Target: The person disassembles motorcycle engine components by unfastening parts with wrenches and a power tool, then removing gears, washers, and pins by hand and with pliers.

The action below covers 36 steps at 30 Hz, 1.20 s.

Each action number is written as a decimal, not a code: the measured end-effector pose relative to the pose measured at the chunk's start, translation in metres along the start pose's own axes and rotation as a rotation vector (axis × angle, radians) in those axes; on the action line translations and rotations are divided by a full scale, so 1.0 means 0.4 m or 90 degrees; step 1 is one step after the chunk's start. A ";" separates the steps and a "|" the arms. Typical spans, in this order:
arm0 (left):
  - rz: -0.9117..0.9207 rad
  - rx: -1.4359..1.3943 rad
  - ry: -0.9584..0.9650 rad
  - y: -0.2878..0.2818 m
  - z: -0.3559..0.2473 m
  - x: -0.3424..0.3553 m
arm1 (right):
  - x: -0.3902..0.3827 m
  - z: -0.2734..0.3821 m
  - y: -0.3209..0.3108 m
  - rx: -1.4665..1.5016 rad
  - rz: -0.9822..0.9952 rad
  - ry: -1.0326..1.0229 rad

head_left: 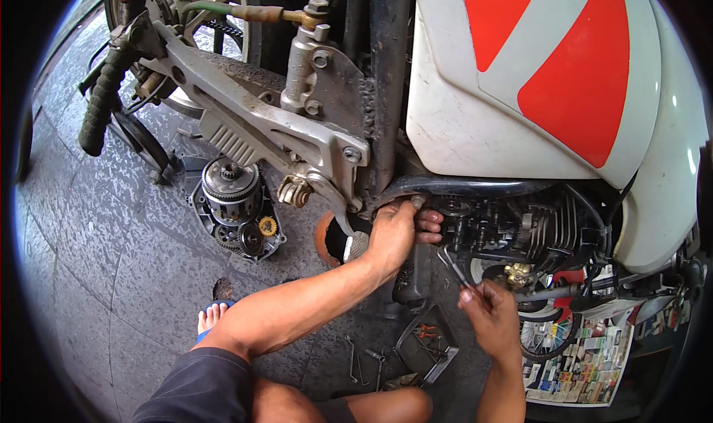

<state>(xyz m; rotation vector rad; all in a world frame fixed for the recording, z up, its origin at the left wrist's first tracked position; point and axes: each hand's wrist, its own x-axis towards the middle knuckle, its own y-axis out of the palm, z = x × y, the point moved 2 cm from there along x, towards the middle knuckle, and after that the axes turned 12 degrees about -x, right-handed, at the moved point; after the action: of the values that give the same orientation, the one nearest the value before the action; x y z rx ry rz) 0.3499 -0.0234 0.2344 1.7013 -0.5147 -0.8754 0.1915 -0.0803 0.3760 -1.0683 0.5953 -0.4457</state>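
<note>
Under the white side panel, my left hand (394, 237) reaches in to the black frame tube. Its thumb and forefinger close around a small bolt (418, 200), the other fingers curled beside it. To the right and lower, my right hand (490, 315) grips a silver wrench (454, 265), its tip pointing up toward the engine. The dark, finned motorcycle engine (542, 226) lies just past both hands. Below my left wrist is the grey foot lever (355, 246). Part of the mount around the bolt is hidden by my fingers.
A clutch and gear assembly (232, 193) stands on the grey tiled floor at left. Below my hands are a metal tray (427, 345) with orange-handled pliers and several loose tools. The metal swingarm (245, 103) crosses upper left; newspaper-like sheets (579, 360) lie at right.
</note>
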 end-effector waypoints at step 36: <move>-0.008 0.070 0.005 0.053 0.006 -0.027 | 0.158 -0.003 0.094 -0.018 -0.481 -0.219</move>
<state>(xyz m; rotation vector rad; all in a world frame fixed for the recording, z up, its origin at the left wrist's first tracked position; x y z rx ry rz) 0.3431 -0.0236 0.2572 1.8085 -0.5550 -0.8627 0.2410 -0.1035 0.3266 -1.3463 -0.1326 -0.8832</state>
